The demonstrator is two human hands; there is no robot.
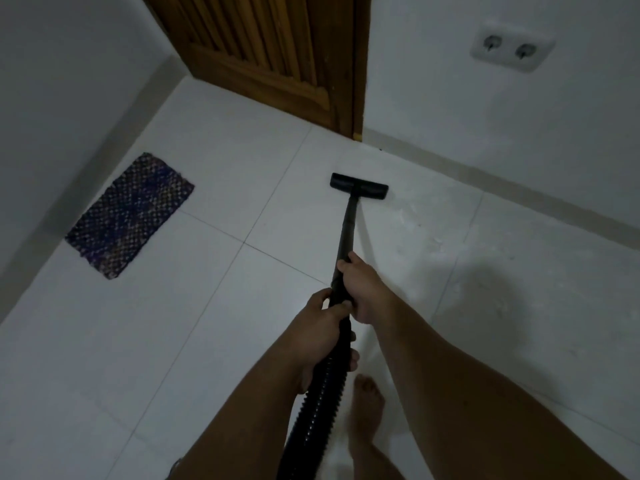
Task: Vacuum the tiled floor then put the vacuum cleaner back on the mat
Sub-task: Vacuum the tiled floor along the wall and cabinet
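Note:
A black vacuum wand (pixel 349 226) runs from my hands out to a flat black floor head (pixel 358 186) resting on the white tiled floor (pixel 225 306) near the right wall. My right hand (pixel 363 289) grips the wand higher up. Just behind it, my left hand (pixel 320 323) holds the wand where the ribbed black hose (pixel 313 410) begins. The hose drops out of the bottom edge; the vacuum's body is out of sight. A dark woven mat (pixel 130 214) lies flat by the left wall, well apart from the floor head.
A brown slatted wooden door (pixel 277 53) stands in the far corner. White walls with pale skirting close the left and right sides. A double wall socket (pixel 509 48) sits on the right wall. My bare foot (pixel 365 410) is on the tiles beside the hose.

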